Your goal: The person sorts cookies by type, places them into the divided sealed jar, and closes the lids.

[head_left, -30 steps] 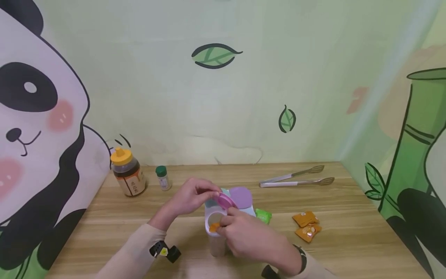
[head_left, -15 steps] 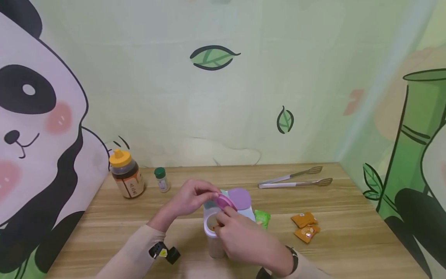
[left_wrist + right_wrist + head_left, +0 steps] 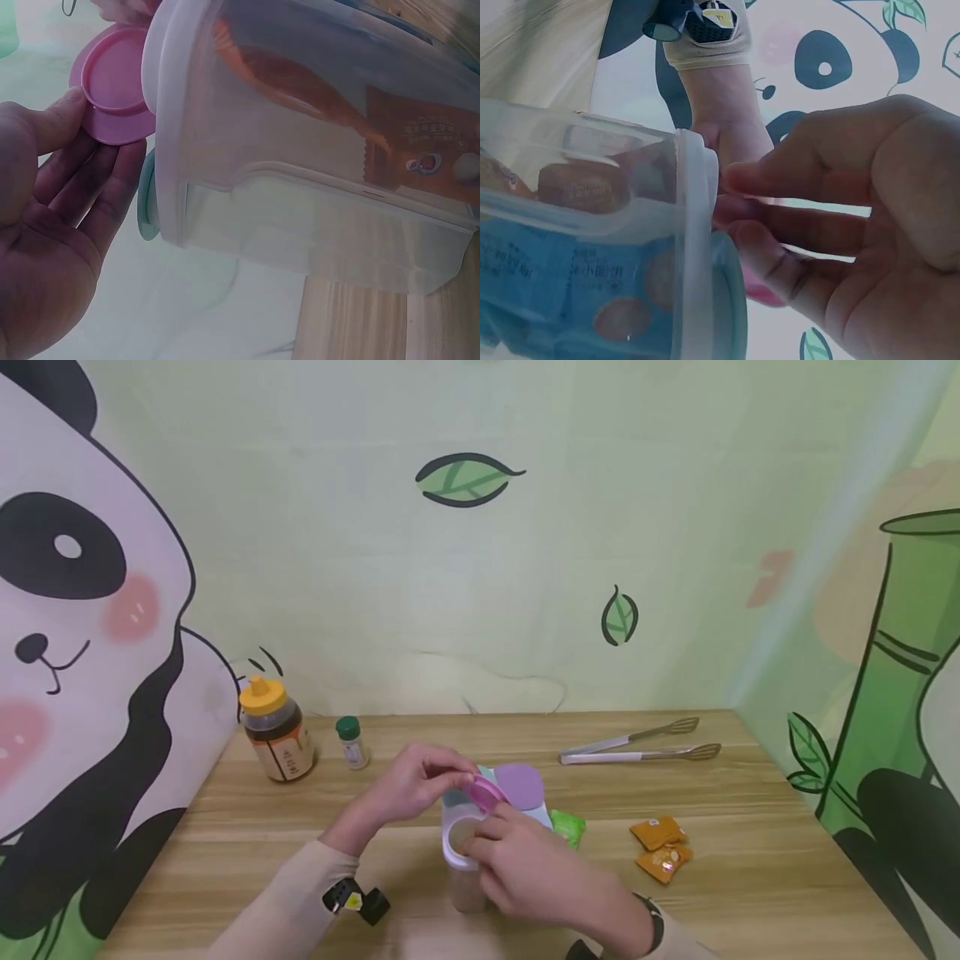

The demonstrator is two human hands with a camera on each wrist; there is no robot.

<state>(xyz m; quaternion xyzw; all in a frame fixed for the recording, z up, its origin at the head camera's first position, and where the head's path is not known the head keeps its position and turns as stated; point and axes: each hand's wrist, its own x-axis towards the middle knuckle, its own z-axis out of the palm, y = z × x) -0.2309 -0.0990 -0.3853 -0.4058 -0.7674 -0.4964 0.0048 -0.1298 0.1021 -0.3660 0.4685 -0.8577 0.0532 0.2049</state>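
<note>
1. Here we had the left hand (image 3: pixel 423 783) pinching the raised pink lid (image 3: pixel 486 792) between thumb and fingers, out at the disc's edge.
2. Close by, the right hand (image 3: pixel 536 870) was at the round opening (image 3: pixel 461 837), fingers bent; its fingertips were partly hidden, so we could not tell whether they gripped anything.
3. Under both sat the clear container (image 3: pixel 467 893), upright on the wooden tabletop (image 3: pixel 750 835), low in the middle of our head view, its purple lid (image 3: pixel 520 786) lying flat.
4. Through the walls, look, we saw orange sachets (image 3: pixel 427 142) and, in another section, blue sachets (image 3: pixel 525 262).
5. Just right of the container lay a green packet (image 3: pixel 567 827); then came a stretch of bare wood, then two overlapping orange packets (image 3: pixel 660 848), well in from the right edge.
6. Up by the back edge, the tongs (image 3: pixel 611 757) spread wide, tips pointing right.
7. Over at the left edge stood a yellow-capped jar (image 3: pixel 283 752), with a green-capped bottle (image 3: pixel 351 743) near it and open wood between that bottle and the left forearm.
</note>
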